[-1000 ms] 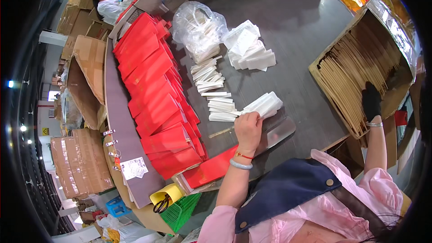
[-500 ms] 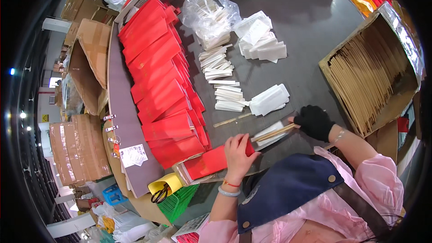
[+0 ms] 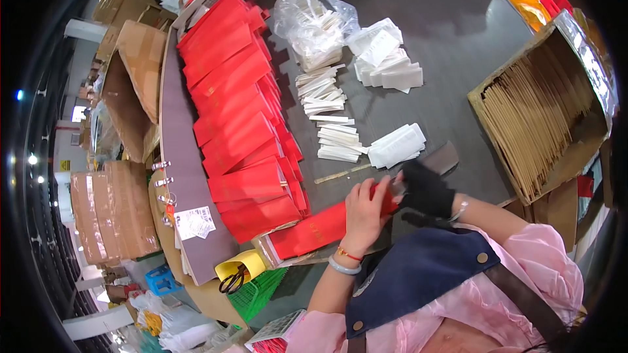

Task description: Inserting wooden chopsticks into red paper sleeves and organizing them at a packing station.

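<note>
Across the worktop [image 3: 464, 59] the fanned row of red sleeves [image 3: 229, 114] sits to your left, and the single red sleeve [image 3: 311, 232] lies by the near edge, its right end grasped by your left hand [image 3: 365, 212]. Your black-gloved right hand [image 3: 425, 189] has just moved in to meet that end, too blurred to tell whether its grip is clenched or released. The sticks and white slip that jutted out are now hidden, so they are probably mostly inside.
</note>
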Demonstrator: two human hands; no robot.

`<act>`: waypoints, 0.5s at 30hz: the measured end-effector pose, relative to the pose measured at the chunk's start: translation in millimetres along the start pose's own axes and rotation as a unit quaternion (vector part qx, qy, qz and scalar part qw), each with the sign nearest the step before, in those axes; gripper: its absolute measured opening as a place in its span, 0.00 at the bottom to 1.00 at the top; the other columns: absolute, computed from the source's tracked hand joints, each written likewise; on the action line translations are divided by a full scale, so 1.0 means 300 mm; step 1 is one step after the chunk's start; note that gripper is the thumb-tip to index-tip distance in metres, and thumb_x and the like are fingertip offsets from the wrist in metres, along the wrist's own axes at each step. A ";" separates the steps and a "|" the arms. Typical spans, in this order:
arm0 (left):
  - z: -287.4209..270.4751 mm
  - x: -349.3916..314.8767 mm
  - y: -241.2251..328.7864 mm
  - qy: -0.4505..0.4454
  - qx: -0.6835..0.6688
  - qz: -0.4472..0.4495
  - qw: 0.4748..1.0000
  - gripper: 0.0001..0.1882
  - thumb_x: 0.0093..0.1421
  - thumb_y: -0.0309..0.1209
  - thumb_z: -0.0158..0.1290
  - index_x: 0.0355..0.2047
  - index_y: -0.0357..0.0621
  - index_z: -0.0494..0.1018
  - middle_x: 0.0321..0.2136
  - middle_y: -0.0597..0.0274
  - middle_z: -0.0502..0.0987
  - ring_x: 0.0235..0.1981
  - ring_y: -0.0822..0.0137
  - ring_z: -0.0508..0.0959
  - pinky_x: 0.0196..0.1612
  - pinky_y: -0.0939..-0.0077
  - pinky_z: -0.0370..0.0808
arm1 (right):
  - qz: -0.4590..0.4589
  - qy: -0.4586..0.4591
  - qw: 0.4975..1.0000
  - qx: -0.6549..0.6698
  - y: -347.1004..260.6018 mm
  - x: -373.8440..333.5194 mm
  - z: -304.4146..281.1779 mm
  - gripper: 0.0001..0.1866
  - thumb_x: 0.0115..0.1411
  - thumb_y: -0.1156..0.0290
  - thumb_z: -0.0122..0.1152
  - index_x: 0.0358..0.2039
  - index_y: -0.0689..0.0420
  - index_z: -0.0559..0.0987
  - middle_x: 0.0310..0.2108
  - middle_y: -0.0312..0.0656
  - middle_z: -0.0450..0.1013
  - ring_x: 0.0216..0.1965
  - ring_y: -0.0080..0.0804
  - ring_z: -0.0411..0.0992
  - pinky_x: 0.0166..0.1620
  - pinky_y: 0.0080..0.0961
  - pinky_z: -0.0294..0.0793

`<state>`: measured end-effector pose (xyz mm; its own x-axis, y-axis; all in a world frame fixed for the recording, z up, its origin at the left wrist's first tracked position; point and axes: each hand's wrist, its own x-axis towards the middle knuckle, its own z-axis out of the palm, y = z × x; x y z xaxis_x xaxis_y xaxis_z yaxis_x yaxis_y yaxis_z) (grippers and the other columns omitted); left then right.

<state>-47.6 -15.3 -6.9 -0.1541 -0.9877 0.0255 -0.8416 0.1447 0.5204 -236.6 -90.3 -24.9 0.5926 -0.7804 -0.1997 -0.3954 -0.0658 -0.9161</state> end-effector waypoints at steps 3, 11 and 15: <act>-0.054 0.028 0.032 -0.077 0.070 0.020 0.994 0.29 0.42 0.28 0.63 0.48 0.53 0.73 0.44 0.53 0.70 0.47 0.50 0.70 0.48 0.56 0.68 | -0.139 0.019 0.924 -0.356 -0.048 -0.014 -0.112 0.33 0.39 0.49 0.73 0.45 0.52 0.74 0.47 0.39 0.69 0.55 0.44 0.64 0.55 0.47 0.59; -0.463 0.074 -0.115 0.021 0.152 0.017 0.988 0.17 0.40 0.21 0.60 0.34 0.46 0.75 0.46 0.48 0.70 0.48 0.45 0.70 0.49 0.52 0.69 | -0.122 0.108 0.929 -0.333 -0.105 -0.083 -0.293 0.31 0.40 0.53 0.73 0.44 0.52 0.74 0.45 0.43 0.69 0.49 0.44 0.67 0.54 0.41 0.61; -0.230 -0.059 -0.167 0.156 0.146 -0.120 0.969 0.29 0.42 0.33 0.68 0.48 0.44 0.74 0.55 0.44 0.66 0.56 0.44 0.65 0.57 0.51 0.64 | -0.091 0.084 0.916 -0.381 -0.117 -0.086 -0.242 0.33 0.40 0.53 0.73 0.45 0.55 0.74 0.42 0.43 0.70 0.46 0.43 0.69 0.54 0.42 0.61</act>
<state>33.1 -9.1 25.5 0.1898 -0.9580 0.2151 -0.9517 -0.1256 0.2801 -289.0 -113.0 37.5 0.6059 -0.7941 0.0466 -0.7147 -0.5692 -0.4066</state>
